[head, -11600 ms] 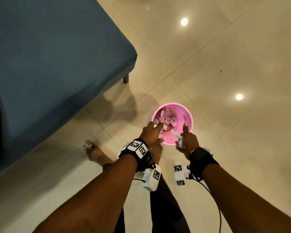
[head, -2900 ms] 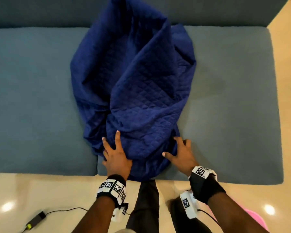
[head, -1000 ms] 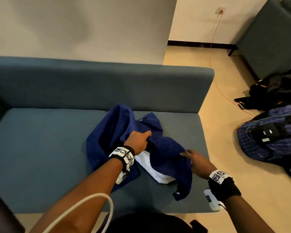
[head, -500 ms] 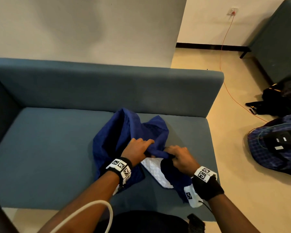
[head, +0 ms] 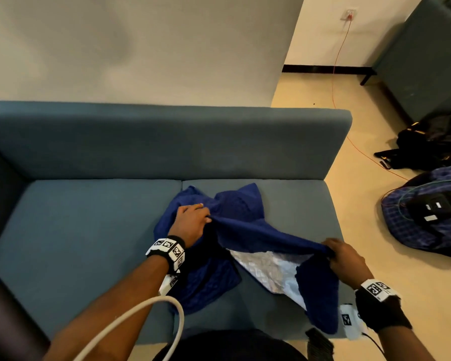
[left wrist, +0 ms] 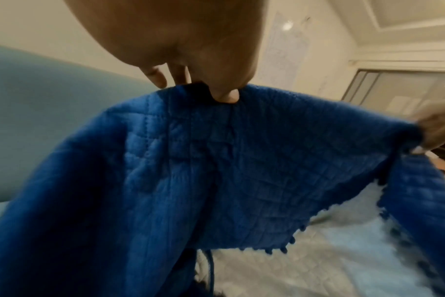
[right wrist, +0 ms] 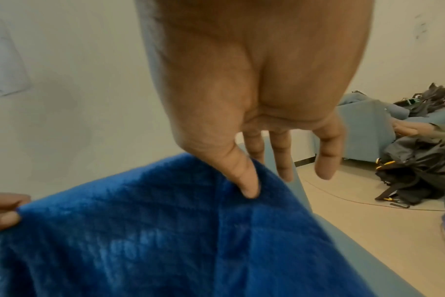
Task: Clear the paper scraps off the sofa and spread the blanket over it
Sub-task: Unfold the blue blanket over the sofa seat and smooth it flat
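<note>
1. Head view. The left hand (head: 192, 221) and right hand (head: 345, 259) each pinch the blanket's (head: 245, 212) edge; half a second ago they were close together at its middle, and now they are apart, the edge drawn taut between them above the sofa (head: 84, 230). The pale underside (head: 268, 269) shows more broadly than before. The rest lies bunched on the right seat cushion. No paper scraps show on the cushions, so clearing appears done and spreading has begun.

2. Left wrist view. The thumb (left wrist: 225, 94) and fingers clamp the quilted blue edge; the cloth hangs from this grip, and the other hand holds it at far right. Motion blur suggests the pull continues.

3. Right wrist view. The thumb (right wrist: 244, 178) presses the fold against a hidden finger; three fingers (right wrist: 325, 160) hang straight and free. The grasp looks light, so it may slip as the span widens.
</note>
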